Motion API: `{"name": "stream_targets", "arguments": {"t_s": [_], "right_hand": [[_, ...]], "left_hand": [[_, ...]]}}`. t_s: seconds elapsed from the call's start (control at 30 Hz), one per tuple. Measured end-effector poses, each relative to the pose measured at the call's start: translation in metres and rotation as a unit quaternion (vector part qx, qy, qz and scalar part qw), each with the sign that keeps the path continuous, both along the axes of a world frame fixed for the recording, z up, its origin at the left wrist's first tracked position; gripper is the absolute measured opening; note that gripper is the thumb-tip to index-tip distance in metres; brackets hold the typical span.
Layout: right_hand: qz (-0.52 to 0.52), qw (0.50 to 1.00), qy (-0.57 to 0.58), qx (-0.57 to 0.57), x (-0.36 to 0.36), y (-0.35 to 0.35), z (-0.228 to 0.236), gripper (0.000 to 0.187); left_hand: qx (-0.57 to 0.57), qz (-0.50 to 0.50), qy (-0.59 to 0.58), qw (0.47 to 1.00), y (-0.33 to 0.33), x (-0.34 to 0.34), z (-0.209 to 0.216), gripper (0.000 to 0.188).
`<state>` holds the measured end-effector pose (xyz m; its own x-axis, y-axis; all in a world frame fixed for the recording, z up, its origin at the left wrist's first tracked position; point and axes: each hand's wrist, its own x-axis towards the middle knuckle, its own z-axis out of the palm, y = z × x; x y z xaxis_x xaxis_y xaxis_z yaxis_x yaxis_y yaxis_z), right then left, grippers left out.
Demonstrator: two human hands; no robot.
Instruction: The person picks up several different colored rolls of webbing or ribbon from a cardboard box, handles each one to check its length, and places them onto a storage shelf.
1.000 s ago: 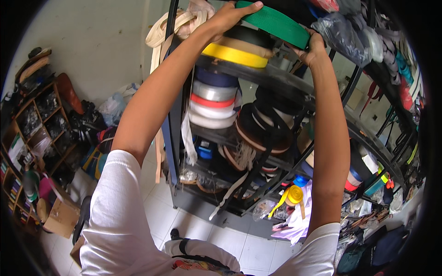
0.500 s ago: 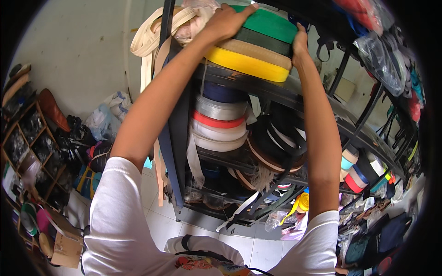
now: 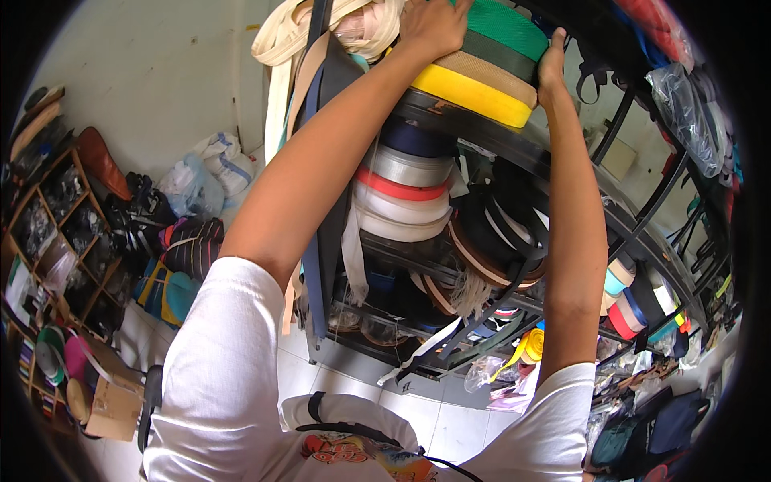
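Observation:
High on a black metal shelf rack, several rolls of flat webbing lie stacked: a green roll (image 3: 506, 28), a dark green roll (image 3: 498, 56), a tan roll (image 3: 490, 76) and a yellow roll (image 3: 474, 95) lowest. At the stack's left side is my left hand (image 3: 436, 28), closed against the rolls, its fingertips partly cut off by the upper edge. My right hand (image 3: 552, 71) presses on the opposite side, thumb up beside the green roll, other fingers hidden behind it. A bundle of cream webbing (image 3: 365, 24) hangs left of my left hand.
Below, the rack (image 3: 482, 132) holds white rolls (image 3: 401, 221), a red roll (image 3: 401, 185) and black rolls (image 3: 498, 241), with loose strap ends hanging. A wooden cubbyhole shelf (image 3: 48, 217) and a cardboard box (image 3: 116, 402) stand left. Plastic-wrapped goods (image 3: 683, 112) hang right.
The whole view has shifted, so rack, rolls and arms appear farther right and higher. Both hands stay at the sides of the webbing stack.

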<state>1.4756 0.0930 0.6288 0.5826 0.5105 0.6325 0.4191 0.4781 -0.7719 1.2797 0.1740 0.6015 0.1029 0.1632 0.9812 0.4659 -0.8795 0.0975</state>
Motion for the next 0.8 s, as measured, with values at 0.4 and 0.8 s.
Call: {"name": "stream_targets", "arguments": {"t_s": [0.4, 0.8], "right_hand": [[-0.157, 0.922, -0.180, 0.306, -0.093, -0.105, -0.099, 0.015], [0.448, 0.867, -0.162, -0.146, -0.331, -0.146, -0.360, 0.011]], "left_hand": [[-0.065, -0.104, -0.175, 0.977, -0.088, -0.066, -0.078, 0.038], [-0.459, -0.004, -0.043, 0.887, -0.284, -0.286, -0.331, 0.022]]}}
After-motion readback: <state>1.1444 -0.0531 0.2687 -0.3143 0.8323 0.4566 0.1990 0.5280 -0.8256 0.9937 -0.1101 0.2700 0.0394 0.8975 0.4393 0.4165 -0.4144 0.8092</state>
